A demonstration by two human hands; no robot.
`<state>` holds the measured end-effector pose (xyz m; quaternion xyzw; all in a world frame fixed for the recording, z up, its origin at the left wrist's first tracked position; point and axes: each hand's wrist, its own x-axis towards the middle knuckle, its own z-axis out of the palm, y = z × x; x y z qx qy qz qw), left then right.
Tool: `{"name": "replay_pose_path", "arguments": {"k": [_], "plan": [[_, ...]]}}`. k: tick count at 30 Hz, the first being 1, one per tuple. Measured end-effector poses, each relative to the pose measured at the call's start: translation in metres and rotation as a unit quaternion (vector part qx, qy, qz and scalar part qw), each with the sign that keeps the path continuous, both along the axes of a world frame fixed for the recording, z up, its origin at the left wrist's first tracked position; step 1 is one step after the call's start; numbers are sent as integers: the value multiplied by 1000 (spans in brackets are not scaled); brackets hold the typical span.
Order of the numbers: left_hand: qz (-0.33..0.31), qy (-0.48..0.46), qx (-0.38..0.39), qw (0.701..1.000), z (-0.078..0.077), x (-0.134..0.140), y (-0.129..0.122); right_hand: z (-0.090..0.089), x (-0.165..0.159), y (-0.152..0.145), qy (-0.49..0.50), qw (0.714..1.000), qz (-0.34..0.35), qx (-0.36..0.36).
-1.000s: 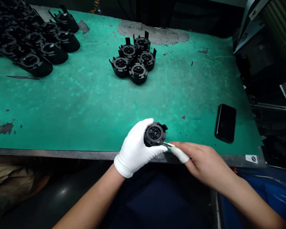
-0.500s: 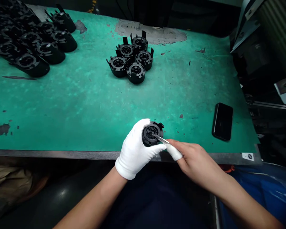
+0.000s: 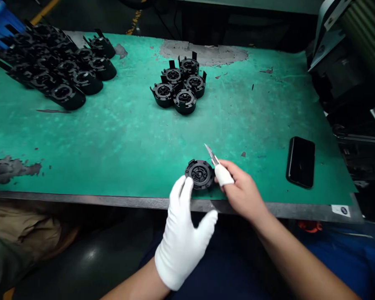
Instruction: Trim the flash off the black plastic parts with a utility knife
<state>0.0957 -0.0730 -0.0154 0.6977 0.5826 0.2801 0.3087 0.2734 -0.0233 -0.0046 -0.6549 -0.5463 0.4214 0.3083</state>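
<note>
Near the surface's point(image 3: 128, 158) front edge, a round black part point(image 3: 200, 174) lies beyond the left hand point(image 3: 184, 233), gloved thumb and fingers wide apart, fingertips at the part's rim; alongside, the right hand point(image 3: 241, 189) grips a blade point(image 3: 211, 153).

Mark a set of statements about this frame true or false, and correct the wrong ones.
1. The right hand holds a small blade beside a round black part. True.
2. The blade's tip is in the part's centre. False: in the picture it shows above the part, off its face.
3. The left hand is gloved in white. True.
4. That hand is a tight fist. False: its fingers are extended.
5. A phone lies on the green table. True.
6. The phone glows brightly. False: it is dark.
</note>
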Motion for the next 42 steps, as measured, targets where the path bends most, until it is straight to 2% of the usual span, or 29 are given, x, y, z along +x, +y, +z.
{"name": "replay_pose_path", "arguments": {"k": [2, 4, 7, 10, 13, 17, 24, 28, 31, 36, 39, 42], "plan": [[-11, 13, -2, 1000, 4, -5, -10, 5, 14, 10, -38, 999, 34, 14], [3, -14, 23, 1000, 4, -10, -6, 13, 31, 12, -94, 991, 92, 37], [-5, -49, 42, 998, -5, -15, 27, 22, 47, 4, -193, 963, 181, 56], [-83, -43, 16, 995, -12, -17, 67, 20, 48, -4, -291, 927, 230, 51], [-143, -44, -12, 989, -13, -17, 92, 16, 46, -7, -337, 908, 246, 43], [-140, -56, -32, 988, -10, -15, 96, 19, 41, -15, -309, 919, 244, 22], [-67, -62, 3, 996, -15, -6, 80, 18, 23, -30, -247, 940, 237, -13], [-37, -75, 40, 996, -21, 0, 71, 20, 30, -32, -206, 962, 181, 0], [-19, -80, 62, 995, -23, 3, 67, 15, 31, -36, -226, 960, 165, 14], [-17, -82, 57, 995, -25, 4, 66, 4, 18, -46, -222, 958, 180, 7], [-18, -79, 52, 995, -26, 2, 66, 9, 19, -44, -176, 967, 187, -13], [-21, -81, 54, 995, -27, 2, 65, 16, 30, -35, -149, 974, 170, -4]]}}
